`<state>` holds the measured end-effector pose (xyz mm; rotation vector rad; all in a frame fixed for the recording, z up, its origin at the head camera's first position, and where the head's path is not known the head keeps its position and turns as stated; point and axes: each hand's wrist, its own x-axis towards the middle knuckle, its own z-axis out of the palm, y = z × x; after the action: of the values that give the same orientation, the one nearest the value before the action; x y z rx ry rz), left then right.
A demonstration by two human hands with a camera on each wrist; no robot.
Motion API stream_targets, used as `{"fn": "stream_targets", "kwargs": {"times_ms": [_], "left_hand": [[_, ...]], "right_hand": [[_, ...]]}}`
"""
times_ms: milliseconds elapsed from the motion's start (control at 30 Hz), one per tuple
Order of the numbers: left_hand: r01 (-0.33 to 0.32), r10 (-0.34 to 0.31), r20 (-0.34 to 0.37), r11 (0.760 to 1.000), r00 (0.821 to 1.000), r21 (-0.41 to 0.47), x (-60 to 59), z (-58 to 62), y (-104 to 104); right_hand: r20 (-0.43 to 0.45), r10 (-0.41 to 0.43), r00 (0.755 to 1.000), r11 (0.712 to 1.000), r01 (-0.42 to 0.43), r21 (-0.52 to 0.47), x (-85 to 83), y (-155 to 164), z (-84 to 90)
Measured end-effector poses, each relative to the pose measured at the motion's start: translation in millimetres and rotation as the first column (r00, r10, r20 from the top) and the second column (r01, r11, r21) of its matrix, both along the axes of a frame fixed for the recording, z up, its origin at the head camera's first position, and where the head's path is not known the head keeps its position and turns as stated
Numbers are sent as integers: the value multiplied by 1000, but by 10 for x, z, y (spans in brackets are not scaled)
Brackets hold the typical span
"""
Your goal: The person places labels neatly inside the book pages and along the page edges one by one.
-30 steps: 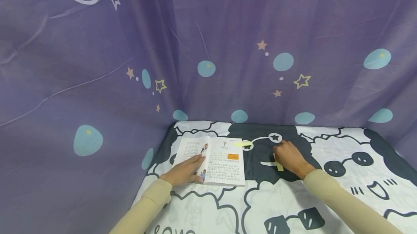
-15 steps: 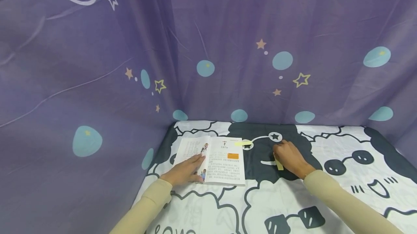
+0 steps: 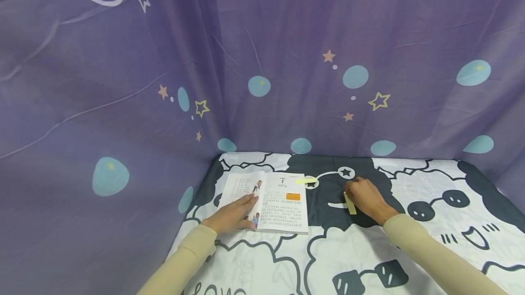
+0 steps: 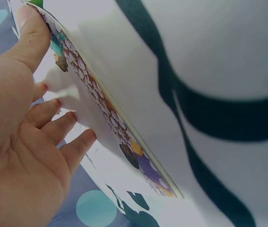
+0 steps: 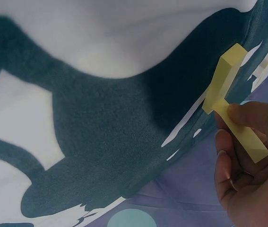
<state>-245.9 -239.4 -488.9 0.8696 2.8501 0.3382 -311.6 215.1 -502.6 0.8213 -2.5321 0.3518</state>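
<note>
Broadly, a black-and-white printed cloth [image 3: 320, 249] carries an open book [image 3: 283, 215] near its far left corner, and the left hand [image 3: 231, 215] rests on the left page with fingers extended. Toward the cloth's far edge, right of the book, the right hand [image 3: 366, 200] pinches yellow sticky notes [image 5: 224, 78] between thumb and fingers, while a yellow page tab [image 3: 303, 181] juts past the right page's outer edge, near its top.

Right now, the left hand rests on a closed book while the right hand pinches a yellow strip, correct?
The book isn't closed: the head view shows it open, under the left hand. The right hand does pinch a yellow strip.
</note>
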Motion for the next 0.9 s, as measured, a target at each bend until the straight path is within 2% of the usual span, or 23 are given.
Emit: {"fn": "stream_targets", "kwargs": {"times_ms": [667,900], "left_hand": [[-5,5,3,1000,1000,0,-10,-2,-2],[-2,2,6,1000,1000,2,-11,10,4]], "right_hand": [[126,-25,992,1000,27,-12,-46,36,34],[132,-36,991,999,38,-14,-42,37,40]]}}
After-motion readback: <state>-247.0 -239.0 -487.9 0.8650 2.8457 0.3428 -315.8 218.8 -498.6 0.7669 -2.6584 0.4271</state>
